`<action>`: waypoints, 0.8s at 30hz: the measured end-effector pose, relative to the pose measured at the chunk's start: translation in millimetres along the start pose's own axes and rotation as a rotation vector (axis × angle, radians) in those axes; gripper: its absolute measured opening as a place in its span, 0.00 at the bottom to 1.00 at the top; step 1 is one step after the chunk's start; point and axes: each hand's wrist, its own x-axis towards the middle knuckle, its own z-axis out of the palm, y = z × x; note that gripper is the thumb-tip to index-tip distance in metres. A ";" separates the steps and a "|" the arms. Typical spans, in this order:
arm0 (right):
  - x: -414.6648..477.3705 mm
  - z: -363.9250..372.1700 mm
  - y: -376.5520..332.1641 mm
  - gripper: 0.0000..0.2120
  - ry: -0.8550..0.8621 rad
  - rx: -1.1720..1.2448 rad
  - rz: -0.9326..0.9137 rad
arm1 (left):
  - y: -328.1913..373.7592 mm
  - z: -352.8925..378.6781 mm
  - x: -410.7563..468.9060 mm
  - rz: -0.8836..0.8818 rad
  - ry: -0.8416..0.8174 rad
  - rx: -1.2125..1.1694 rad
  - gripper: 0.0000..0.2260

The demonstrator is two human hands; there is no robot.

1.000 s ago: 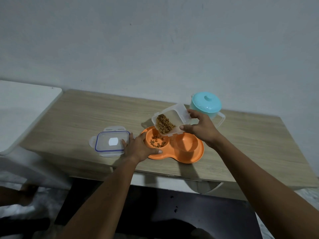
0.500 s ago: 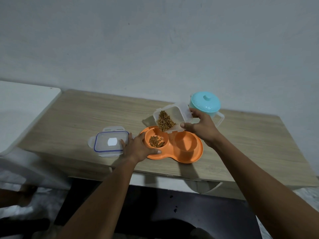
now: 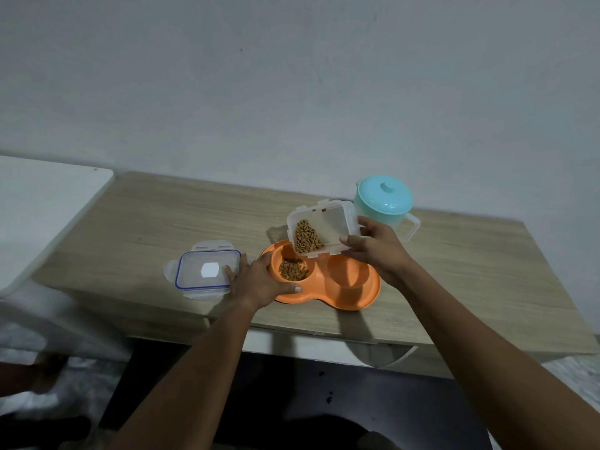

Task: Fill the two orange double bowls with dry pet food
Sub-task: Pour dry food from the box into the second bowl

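Observation:
One orange double bowl (image 3: 367, 295) sits near the front edge of the wooden table. Its left cup holds a small heap of brown dry food (image 3: 293, 270); its right cup is bare. My left hand (image 3: 259, 280) grips the bowl's left rim. My right hand (image 3: 373, 246) holds a clear plastic food container (image 3: 332, 222) tilted toward me above the bowl's far edge, with brown kibble piled at its lower left corner. Only this one orange bowl is in view.
The container's clear lid (image 3: 207, 272) with a blue seal lies flat left of the bowl. A teal lidded jug (image 3: 384, 199) with a clear handle stands behind my right hand. A white surface (image 3: 42, 209) adjoins the wooden table (image 3: 162, 222) on the left.
The container has moved slightly right and risen, tipping back from steep pouring. The heap of food in the bowl's left cup has grown. My left hand stays on the rim.

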 end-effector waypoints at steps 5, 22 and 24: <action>8.6 5.4 6.6 0.21 0.098 0.309 0.142 | -2.7 1.2 2.3 0.006 0.005 0.006 0.47; 90.2 66.2 7.3 0.07 0.207 0.319 0.385 | 1.3 -3.2 4.2 0.029 0.005 0.116 0.51; 91.4 67.5 8.1 0.04 0.219 0.311 0.387 | 1.5 -3.7 4.9 0.032 -0.001 0.121 0.51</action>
